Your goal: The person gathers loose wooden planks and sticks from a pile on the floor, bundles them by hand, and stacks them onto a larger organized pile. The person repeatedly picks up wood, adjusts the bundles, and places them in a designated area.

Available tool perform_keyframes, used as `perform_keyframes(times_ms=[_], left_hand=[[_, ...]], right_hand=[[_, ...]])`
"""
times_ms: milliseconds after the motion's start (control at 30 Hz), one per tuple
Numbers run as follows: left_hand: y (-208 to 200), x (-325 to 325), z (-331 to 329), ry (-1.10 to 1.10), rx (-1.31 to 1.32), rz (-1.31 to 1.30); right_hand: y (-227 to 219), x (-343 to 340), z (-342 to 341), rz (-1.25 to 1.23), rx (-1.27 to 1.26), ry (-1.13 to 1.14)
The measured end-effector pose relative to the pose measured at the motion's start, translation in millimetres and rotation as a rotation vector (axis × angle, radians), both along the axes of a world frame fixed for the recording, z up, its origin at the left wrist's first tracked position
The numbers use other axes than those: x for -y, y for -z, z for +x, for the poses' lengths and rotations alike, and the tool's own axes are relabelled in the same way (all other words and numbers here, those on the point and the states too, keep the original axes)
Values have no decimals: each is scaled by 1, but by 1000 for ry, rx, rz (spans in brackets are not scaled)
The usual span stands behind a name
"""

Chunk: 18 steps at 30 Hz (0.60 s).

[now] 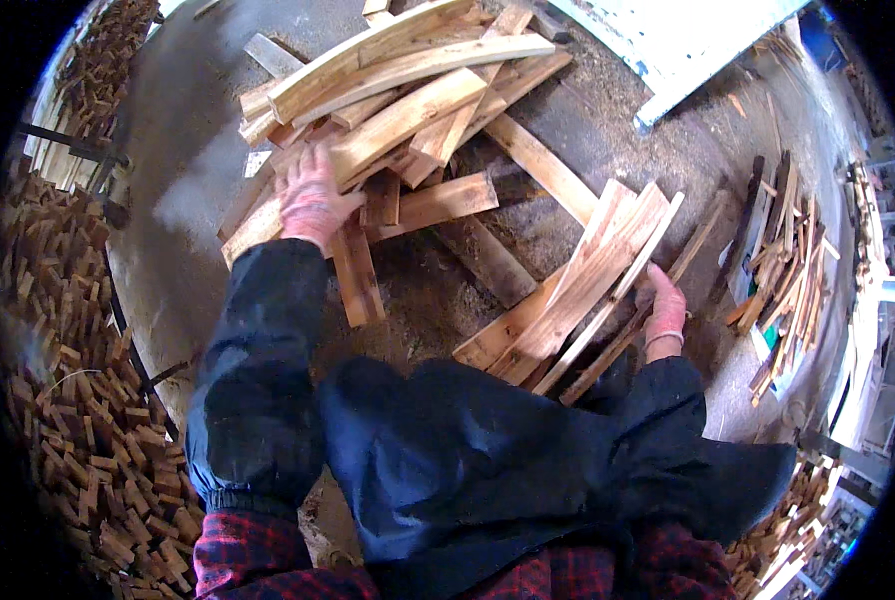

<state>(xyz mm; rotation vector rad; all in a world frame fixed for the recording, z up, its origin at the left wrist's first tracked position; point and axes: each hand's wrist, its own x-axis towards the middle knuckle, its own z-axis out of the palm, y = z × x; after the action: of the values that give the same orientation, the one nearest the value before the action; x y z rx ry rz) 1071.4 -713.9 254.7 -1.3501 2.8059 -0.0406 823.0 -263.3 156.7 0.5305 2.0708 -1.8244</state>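
Note:
My left hand (313, 195) lies with fingers spread on a light wooden board (253, 232) at the left side of a heap of planks. Pale and brown pieces cross one another there, with a long curved plank (418, 75) on top. My right hand (665, 305) is at the outer side of a loose bundle of narrow boards (583, 290), its fingers partly extended beside a thin dark strip (696, 240). Part of that hand's fingers is hard to make out. Both hands look pinkish, as if in thin gloves.
A big pile of short wood blocks (98, 450) runs down the left side. Thin sticks (783, 270) lie heaped at the right. A white sheet-like surface (683, 45) reaches in at the top right. Sawdust covers parts of the grey floor (183, 130).

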Motion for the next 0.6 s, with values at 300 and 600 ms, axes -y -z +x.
perform_keyframes(times_ms=[300, 600], left_hand=[[1, -56, 1, 56, -74, 300], [20, -195, -65, 468, -177, 691]], right_hand=[[13, 21, 66, 258, -260, -240], [20, 54, 74, 449, -350, -286]])
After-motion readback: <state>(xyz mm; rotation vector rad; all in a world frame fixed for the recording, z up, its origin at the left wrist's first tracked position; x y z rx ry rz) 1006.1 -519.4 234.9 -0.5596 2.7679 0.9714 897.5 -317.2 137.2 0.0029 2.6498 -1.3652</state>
